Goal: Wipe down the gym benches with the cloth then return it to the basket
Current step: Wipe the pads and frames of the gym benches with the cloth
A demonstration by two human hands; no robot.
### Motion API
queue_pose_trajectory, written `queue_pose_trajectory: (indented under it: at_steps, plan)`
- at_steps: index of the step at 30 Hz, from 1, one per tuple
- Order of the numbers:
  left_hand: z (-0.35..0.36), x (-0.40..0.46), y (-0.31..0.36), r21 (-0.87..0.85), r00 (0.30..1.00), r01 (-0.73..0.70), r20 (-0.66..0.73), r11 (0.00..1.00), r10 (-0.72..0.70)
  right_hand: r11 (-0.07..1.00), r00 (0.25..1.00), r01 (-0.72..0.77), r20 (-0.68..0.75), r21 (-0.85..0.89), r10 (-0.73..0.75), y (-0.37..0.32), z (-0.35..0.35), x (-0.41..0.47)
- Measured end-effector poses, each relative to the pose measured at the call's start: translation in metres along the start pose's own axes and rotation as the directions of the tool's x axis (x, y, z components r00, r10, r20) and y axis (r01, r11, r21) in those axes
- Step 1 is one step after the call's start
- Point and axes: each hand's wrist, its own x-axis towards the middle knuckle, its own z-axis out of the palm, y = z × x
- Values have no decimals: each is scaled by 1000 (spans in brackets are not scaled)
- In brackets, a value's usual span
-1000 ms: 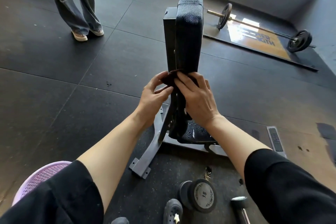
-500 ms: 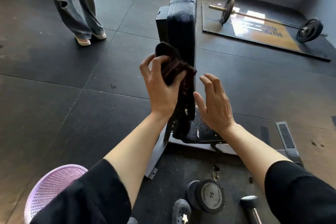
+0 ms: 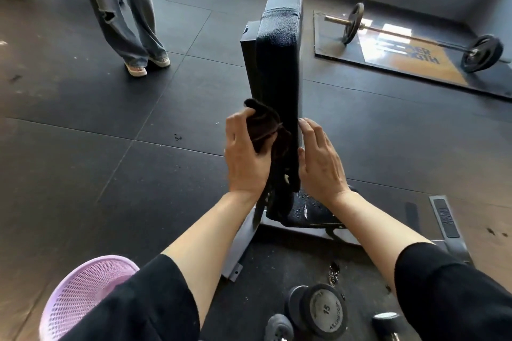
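A black padded gym bench stands with its backrest upright on a grey metal frame in the middle of the floor. My left hand grips a dark brown cloth against the left edge of the backrest. My right hand lies flat with straight fingers against the right side of the pad. The seat pad low between my wrists shows wet drops. A pink mesh basket sits at the lower left, partly hidden by my sleeve.
A person in wide jeans stands at the back left. A barbell lies on a platform at the back right. A dumbbell marked 15 and another weight lie by my feet. Black rubber floor tiles surround the bench.
My right hand let go of the cloth and moved to the right side of the backrest. My left hand took the cloth alone, lifted it, then brought it down against the pad's left edge.
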Motion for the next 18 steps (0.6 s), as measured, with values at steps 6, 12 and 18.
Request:
queue_pose_trajectory:
  at_steps: [6,12,18]
  plan:
    - [19,11,7,12,999,-36,11,999,36,1000,1000,-4,2,-9,4,9,3,-1]
    - [18,-36,-17,55,990,139,33,989,-141,999,998,37,45,5,-37,20,4,-11]
    - [40,-18,-3,35,996,-55,-72,998,58,998,997,45,61,35,-48,20,7,-10]
